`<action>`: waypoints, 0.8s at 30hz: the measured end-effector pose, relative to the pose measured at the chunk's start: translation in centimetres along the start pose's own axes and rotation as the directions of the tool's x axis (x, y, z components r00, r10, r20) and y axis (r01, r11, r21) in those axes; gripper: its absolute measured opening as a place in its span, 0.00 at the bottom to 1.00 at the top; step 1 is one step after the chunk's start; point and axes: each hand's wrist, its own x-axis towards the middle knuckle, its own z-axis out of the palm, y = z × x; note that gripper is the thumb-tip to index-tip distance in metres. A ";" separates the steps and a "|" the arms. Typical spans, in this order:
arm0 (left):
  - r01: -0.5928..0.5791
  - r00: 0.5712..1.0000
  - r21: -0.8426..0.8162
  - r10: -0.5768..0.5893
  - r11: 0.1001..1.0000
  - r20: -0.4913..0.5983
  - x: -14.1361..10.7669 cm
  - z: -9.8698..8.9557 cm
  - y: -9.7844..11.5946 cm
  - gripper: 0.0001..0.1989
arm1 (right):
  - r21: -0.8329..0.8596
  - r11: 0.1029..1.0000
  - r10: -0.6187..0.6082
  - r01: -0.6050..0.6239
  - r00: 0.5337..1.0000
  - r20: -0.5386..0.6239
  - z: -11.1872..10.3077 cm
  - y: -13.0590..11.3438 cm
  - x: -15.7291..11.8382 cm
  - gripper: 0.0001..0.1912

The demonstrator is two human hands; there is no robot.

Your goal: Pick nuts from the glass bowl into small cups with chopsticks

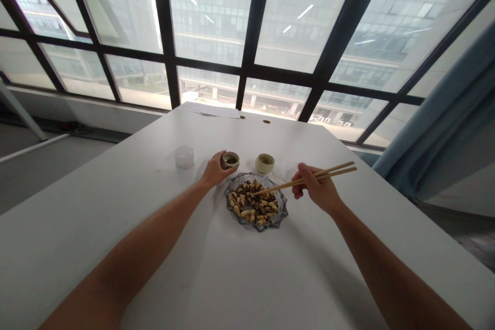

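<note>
My left hand (215,169) is closed round a small round cup (231,165), which has a few dark bits inside, near the far left rim of a glass bowl. In my right hand (315,185) is a pair of wooden chopsticks (286,184), their tips down among the nuts and seeds (247,206). Pale peanuts and dark striped sunflower seeds lie mixed in the scalloped glass bowl (284,212). Behind the bowl stands a second pale-green cup (265,165). Whether the chopstick tips pinch a piece is too small to tell.
A clear plastic container (184,157) stands left of my left hand on the white table (162,278). White papers (211,110) lie at the far edge, near two dark round spots in the tabletop. Windows rise beyond, and a blue curtain (444,118) hangs at right.
</note>
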 end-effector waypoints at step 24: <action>-0.288 0.958 0.229 0.275 0.930 0.086 1.4 0.9 6.1 0.28 | -0.173 0.954 -0.297 0.244 0.839 -0.456 -6.2 3.3 1.6 0.28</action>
